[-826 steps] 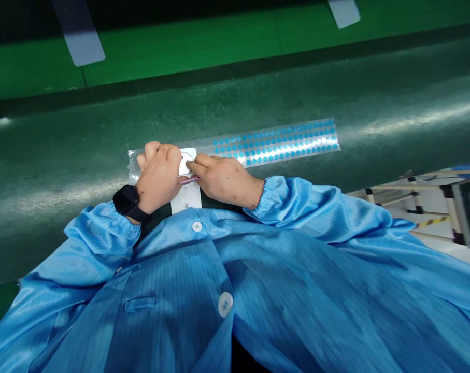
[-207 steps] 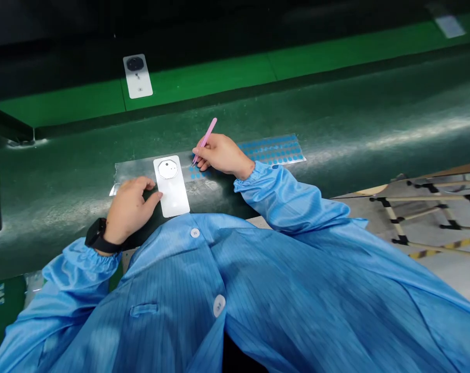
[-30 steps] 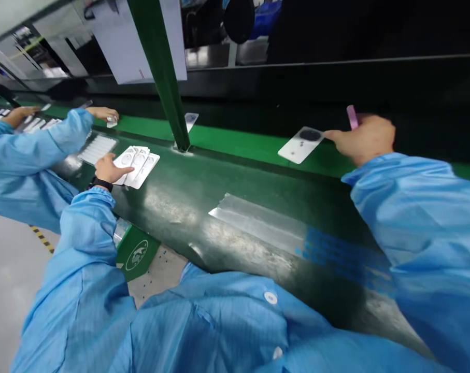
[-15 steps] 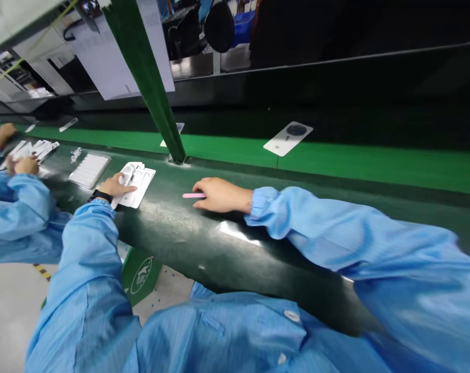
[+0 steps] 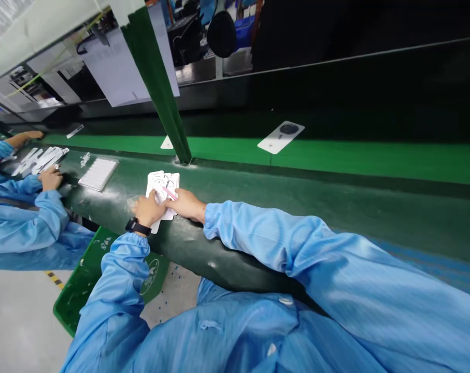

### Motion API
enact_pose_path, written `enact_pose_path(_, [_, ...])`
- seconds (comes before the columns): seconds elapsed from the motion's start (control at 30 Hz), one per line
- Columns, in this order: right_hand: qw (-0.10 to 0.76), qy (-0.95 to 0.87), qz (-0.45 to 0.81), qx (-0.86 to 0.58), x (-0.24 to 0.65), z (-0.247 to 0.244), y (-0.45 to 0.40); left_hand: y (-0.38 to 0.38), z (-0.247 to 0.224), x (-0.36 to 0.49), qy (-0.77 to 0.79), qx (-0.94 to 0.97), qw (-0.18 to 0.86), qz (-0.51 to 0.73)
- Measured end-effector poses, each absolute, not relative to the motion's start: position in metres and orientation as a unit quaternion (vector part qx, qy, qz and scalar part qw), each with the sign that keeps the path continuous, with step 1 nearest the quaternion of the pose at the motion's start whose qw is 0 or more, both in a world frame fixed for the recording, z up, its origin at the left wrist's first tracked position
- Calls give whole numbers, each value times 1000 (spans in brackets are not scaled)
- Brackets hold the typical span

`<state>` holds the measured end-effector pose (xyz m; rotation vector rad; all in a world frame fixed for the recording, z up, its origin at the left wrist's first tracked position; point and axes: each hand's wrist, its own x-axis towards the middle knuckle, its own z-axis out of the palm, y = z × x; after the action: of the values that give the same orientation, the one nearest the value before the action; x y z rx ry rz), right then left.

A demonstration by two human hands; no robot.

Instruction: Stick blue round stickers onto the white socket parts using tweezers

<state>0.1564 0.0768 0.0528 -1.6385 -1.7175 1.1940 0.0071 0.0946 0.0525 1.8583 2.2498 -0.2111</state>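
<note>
My left hand (image 5: pixel 148 209), with a dark watch at the wrist, is closed on the near left side of several flat white plates (image 5: pixel 156 178). These lie overlapped and fanned on the dark green bench and have rounded corners and dark circular markings. My right hand (image 5: pixel 187 204) pinches a thin pink stick (image 5: pixel 168 193), whose tip points over the plates. Its fingers rest against the plates' right side, close to my left hand. The stick's rear end and parts of the plates are hidden by my fingers.
A white ribbed tray (image 5: pixel 98 174) and small white bits (image 5: pixel 85 159) lie left on the bench (image 5: pixel 235 189). Beyond the bench edge, a white plate (image 5: pixel 281 137) sits on a green strip (image 5: pixel 347 160). A green post (image 5: pixel 162 98) stands ahead. A co-worker's hand (image 5: pixel 51 178) is at far left.
My right hand has moved left with the pink stick, from bare bench to the plates. My left hand and the plates have shifted right and nearer. The co-worker's hands have moved apart.
</note>
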Motion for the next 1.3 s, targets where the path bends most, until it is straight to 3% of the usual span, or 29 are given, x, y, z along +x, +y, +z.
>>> enact_pose_path(0.27, [281, -512, 498, -641, 210, 53, 26, 65, 52, 23, 713, 686, 137, -47])
enact_pose_path(0.53, [344, -442, 575, -596, 222, 52, 24, 70, 58, 21, 727, 675, 110, 58])
enact_pose_path(0.7, [401, -444, 525, -605, 266, 75, 3, 68, 76, 18, 735, 664, 91, 103])
enact_pose_path(0.9, [553, -366, 405, -629, 387, 116, -66, 54, 108, 34, 758, 612, 112, 194])
enact_pose_path(1.03, [645, -256, 347, -631, 450, 110, -121, 38, 107, 72, 667, 642, 241, 291])
enact_pose_path(1.13, [621, -276, 332, -655, 470, 84, -143, 18, 84, 122, 537, 701, 394, 254])
enact_pose_path(1.3, [500, -331, 445, -665, 458, 59, -137, -7, 37, 197, 409, 781, 455, 127])
